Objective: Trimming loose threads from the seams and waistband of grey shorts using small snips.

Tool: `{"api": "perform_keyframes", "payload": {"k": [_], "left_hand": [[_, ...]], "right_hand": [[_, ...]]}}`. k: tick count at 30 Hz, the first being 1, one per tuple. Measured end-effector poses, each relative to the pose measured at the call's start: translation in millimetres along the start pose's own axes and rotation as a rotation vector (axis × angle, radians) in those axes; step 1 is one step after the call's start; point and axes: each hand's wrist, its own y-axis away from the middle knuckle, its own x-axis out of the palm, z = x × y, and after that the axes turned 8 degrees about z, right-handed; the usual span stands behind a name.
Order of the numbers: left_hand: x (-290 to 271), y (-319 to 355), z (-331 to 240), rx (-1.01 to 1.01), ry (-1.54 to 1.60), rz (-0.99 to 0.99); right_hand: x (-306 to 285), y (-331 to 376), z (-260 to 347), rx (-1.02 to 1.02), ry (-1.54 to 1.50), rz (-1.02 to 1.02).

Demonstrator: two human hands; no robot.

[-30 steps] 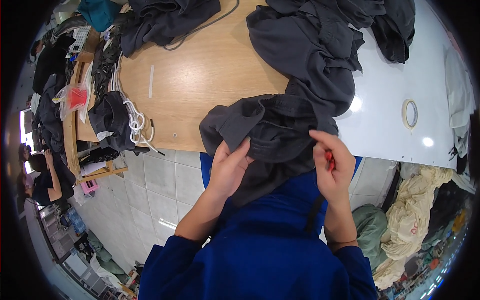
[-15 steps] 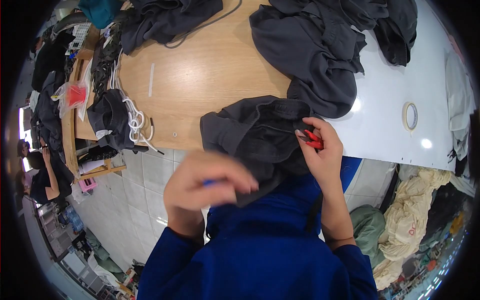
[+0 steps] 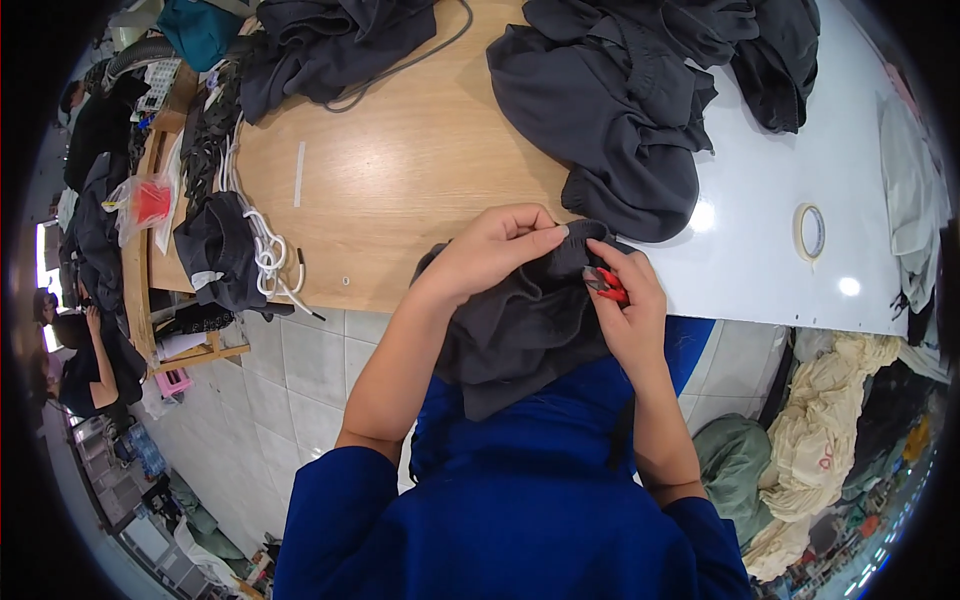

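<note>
A dark grey garment [image 3: 520, 335] with a gathered elastic waistband hangs over the table's front edge and against my blue clothing. My left hand [image 3: 510, 245] pinches the far edge of that waistband between thumb and fingers. At the waistband's right side, my right hand [image 3: 630, 290] is closed, its fingertips on the cloth. Small red-handled thread snips [image 3: 606, 286] sit in the palm of this same hand, their dark blades pointing left.
More dark grey garments [image 3: 620, 130] are heaped beyond my hands. A tape roll [image 3: 809, 232] lies on the white tabletop [image 3: 750, 270] at right. White cords [image 3: 268, 250] hang by the wooden table [image 3: 390, 200] at left. Cream cloth [image 3: 815, 440] is piled lower right. A person [image 3: 85, 350] is at far left.
My left hand has moved up and right from above the garment's near part and now grips the waistband. The garment's left part has drawn in. The right hand keeps the snips.
</note>
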Motion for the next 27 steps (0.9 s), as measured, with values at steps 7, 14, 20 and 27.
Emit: {"api": "perform_keyframes", "payload": {"k": [7, 14, 20, 27], "left_hand": [[14, 22, 5, 0.126, 0.083, -0.111], [27, 27, 2, 0.103, 0.024, -0.100], [27, 29, 3, 0.136, 0.056, -0.137], [32, 33, 2, 0.162, 0.116, -0.146]], "right_hand": [[-11, 7, 25, -0.085, -0.147, -0.046], [-15, 1, 39, -0.360, 0.050, -0.009], [-36, 13, 49, -0.534, -0.168, 0.468], [-44, 27, 46, -0.164, -0.212, 0.355]]}}
